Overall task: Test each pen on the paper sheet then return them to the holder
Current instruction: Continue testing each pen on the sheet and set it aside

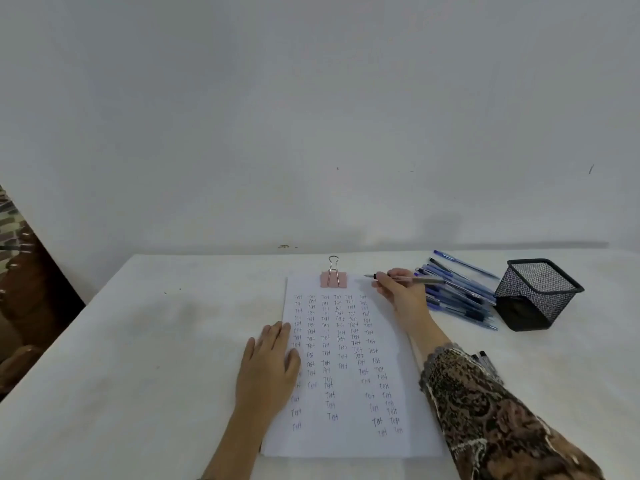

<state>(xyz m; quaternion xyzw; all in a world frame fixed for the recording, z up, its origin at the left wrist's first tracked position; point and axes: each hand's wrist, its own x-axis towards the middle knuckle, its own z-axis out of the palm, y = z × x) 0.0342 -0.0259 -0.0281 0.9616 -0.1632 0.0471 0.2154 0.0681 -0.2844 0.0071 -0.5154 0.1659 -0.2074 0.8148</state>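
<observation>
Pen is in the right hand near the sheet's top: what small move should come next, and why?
Probably bring the pen in the right hand down onto a bare patch of the paper sheet and write. Its tip hovers by the top right corner, and the left hand presses the sheet flat.

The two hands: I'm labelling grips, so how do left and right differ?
The left hand lies flat on the paper sheet's left edge, holding nothing; the right hand pinches a pen near its top right corner. Left forearm bare; right in a patterned sleeve.
</observation>
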